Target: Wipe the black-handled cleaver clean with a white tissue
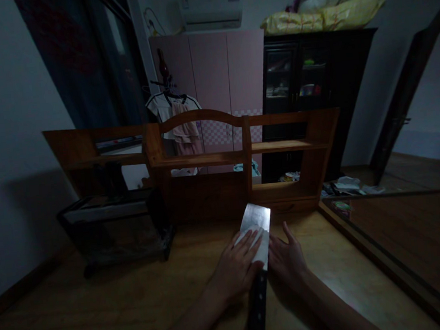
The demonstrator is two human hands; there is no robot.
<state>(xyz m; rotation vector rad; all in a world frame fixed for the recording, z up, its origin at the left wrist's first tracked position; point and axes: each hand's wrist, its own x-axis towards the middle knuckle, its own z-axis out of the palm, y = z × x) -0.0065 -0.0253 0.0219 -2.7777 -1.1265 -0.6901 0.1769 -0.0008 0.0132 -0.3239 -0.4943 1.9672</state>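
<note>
A cleaver [257, 218] with a broad steel blade and a black handle [257, 301] lies flat on the wooden desk [140, 307], blade pointing away from me. My left hand [235, 267] rests flat, fingers stretched out, pressing a white cloth [262, 246] onto the blade. To the right of the blade is my right hand [287, 257], its fingers spread on the desk and against the blade's edge. Neither hand grips the handle.
A wooden shelf unit [204, 159] stands at the back of the desk. A dark wire rack [112, 222] sits at the left. Beyond are a pink wardrobe [211, 77], a dark cabinet [313, 83] with bedding on top, hanging clothes and an air conditioner.
</note>
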